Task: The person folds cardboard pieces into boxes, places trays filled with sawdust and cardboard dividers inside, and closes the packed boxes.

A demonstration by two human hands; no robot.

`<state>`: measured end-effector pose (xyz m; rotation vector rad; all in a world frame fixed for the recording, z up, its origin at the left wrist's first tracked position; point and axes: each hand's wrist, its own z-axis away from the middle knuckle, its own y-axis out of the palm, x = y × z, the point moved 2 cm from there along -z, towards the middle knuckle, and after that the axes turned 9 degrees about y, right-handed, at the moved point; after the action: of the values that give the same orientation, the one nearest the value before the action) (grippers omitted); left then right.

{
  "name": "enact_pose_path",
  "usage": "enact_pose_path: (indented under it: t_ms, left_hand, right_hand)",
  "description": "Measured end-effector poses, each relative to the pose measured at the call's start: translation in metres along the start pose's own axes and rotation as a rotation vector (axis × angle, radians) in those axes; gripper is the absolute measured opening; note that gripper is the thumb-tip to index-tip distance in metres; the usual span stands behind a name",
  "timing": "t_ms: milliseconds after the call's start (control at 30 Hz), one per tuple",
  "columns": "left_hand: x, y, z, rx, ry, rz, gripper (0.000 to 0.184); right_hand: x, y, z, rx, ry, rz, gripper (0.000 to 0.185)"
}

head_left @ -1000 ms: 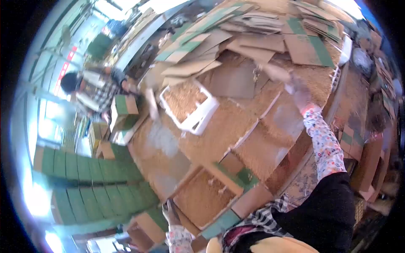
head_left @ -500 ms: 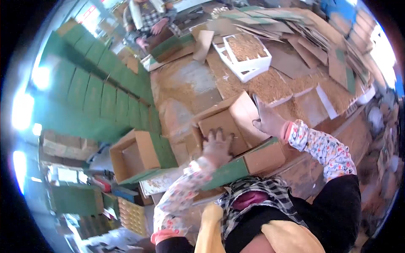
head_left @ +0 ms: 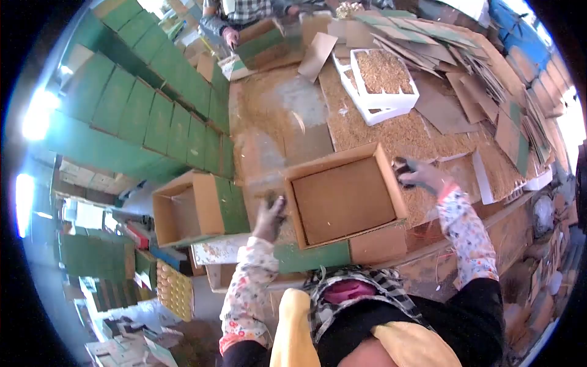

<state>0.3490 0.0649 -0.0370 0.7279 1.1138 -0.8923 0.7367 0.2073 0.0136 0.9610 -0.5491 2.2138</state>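
An open-topped cardboard box (head_left: 343,199) stands in front of me on the table, a flat brown sheet covering its floor. Off its left wall is my left hand (head_left: 271,219), gloved, with fingers apart and nothing in them. My right hand (head_left: 423,175), gloved too, is beside the right wall, its fingers loosely bent and spread; whether the tips touch the wall I cannot tell. A second open box (head_left: 183,211) with a green side lies on the left, tilted so its opening faces left.
Tall stacks of green boxes (head_left: 137,116) line the left. White foam trays (head_left: 394,103) of brown grain-like bedding (head_left: 382,70) stand beyond the box. Flat cardboard pieces (head_left: 483,101) are heaped at back right. Across the table, another person's hand (head_left: 230,37) is at a box (head_left: 262,48).
My left hand has come out of the box to its left side. My right hand has moved from the right wall's inner side to outside it. The view has shifted slightly.
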Motion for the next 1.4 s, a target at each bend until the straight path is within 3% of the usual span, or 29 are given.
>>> enact_pose_path:
  t_ms: [67,100,167,233,300,367,433,500,533,567,600,633,667,700,733,767,833,867,933,967,1000,1033,1100,1167,1233,1300,1333,1400]
  left_hand:
    - [0.041,0.022,0.002,-0.024,-0.183,-0.04,0.062]
    - [0.06,0.032,-0.005,-0.071,-0.074,0.021,0.069]
    - [0.056,0.041,-0.011,-0.004,0.106,-0.534,0.074]
    - [0.038,0.044,-0.007,0.059,-0.033,-0.538,0.079]
    - [0.027,0.041,-0.003,0.016,0.055,-0.778,0.082]
    - [0.044,0.027,-0.008,-0.035,0.115,-0.888,0.082]
    - [0.055,0.004,-0.013,-0.004,0.148,-0.272,0.061]
    - [0.026,-0.031,0.012,-0.038,0.16,0.263,0.039]
    - [-0.012,-0.066,0.042,-0.1,0.361,0.245,0.028]
    - [-0.058,-0.101,0.078,-0.206,0.656,0.037,0.028]
    - [-0.067,-0.146,0.092,-0.432,1.022,-0.367,0.03]
    - [-0.079,-0.194,0.103,-0.67,1.189,-0.494,0.029]
    - [-0.082,-0.247,0.1,-0.911,1.178,-0.315,0.029]
    - [-0.07,-0.301,0.082,-1.069,1.091,0.07,0.03]
    - [-0.043,-0.352,0.05,-1.086,0.982,0.472,0.032]
    - [-0.005,-0.396,0.015,-0.918,0.892,0.813,0.034]
    - [0.058,-0.394,-0.014,-1.091,0.556,-0.154,0.036]
    - [0.023,-0.38,-0.002,-1.015,0.49,-0.001,0.036]
    - [0.016,-0.371,-0.007,-1.196,0.57,0.147,0.037]
    - [0.035,-0.369,-0.017,-1.277,0.61,0.271,0.038]
    - [0.01,-0.363,-0.009,-1.395,0.772,0.038,0.037]
    - [0.005,-0.36,0.0,-1.275,0.663,0.075,0.037]
    - [0.044,-0.346,-0.001,-1.376,0.48,-0.288,0.039]
    - [0.109,-0.324,-0.004,-1.238,0.381,0.026,0.041]
    - [0.127,-0.28,0.019,-0.827,0.07,0.183,0.039]
    - [0.132,-0.225,0.037,-0.361,-0.019,-0.254,0.038]
    - [0.12,-0.2,0.044,-0.238,0.038,-0.504,0.047]
    - [0.149,-0.152,0.025,-0.091,0.043,-0.651,0.072]
  right_hand:
    - [-0.023,0.023,-0.047,-0.203,0.053,0.634,0.083]
    - [-0.021,0.046,-0.06,-0.085,0.038,0.511,0.08]
    - [-0.055,0.055,-0.097,-0.06,-0.109,0.454,0.068]
    - [-0.058,0.06,-0.085,-0.08,-0.213,0.236,0.059]
    - [-0.062,0.072,-0.073,-0.049,-0.184,-0.09,0.061]
    - [-0.026,0.099,-0.036,-0.079,0.006,-0.46,0.063]
    - [-0.074,0.104,-0.05,0.009,0.075,-0.841,0.052]
    - [-0.055,0.116,-0.036,-0.035,-0.045,-0.88,0.05]
    - [-0.044,0.122,-0.029,-0.053,-0.096,-0.884,0.05]
    - [-0.026,0.128,-0.029,-0.065,-0.153,-0.867,0.049]
    - [-0.006,0.134,-0.032,-0.066,-0.209,-0.843,0.048]
    - [0.018,0.143,-0.039,-0.06,-0.268,-0.816,0.047]
    - [0.042,0.154,-0.048,-0.039,-0.319,-0.787,0.046]
    - [0.066,0.169,-0.06,-0.005,-0.364,-0.75,0.046]
    - [0.089,0.19,-0.075,0.047,-0.414,-0.714,0.045]
    - [0.109,0.214,-0.093,0.111,-0.461,-0.668,0.044]
    - [0.138,0.277,-0.133,0.251,-0.524,-0.56,0.043]
    - [0.148,0.317,-0.146,0.152,-0.432,-0.574,0.043]
    - [0.16,0.384,-0.18,0.003,-0.331,-0.486,0.042]
    - [0.16,0.406,-0.2,-0.048,-0.386,-0.266,0.041]
    - [0.163,0.423,-0.22,-0.127,-0.51,0.033,0.039]
    - [0.168,0.435,-0.231,-0.194,-0.639,0.276,0.038]
    - [0.168,0.43,-0.237,-0.107,-0.654,0.282,0.035]
    - [0.181,0.423,-0.165,0.16,-0.045,-0.542,0.051]
    - [0.096,0.326,-0.165,-0.24,-0.364,0.166,0.053]
    - [0.036,0.254,-0.127,-0.883,-0.362,0.885,0.053]
    - [0.005,0.224,-0.1,-0.804,-0.353,0.388,0.053]
    - [-0.075,0.156,-0.071,-0.744,-0.227,0.047,0.052]
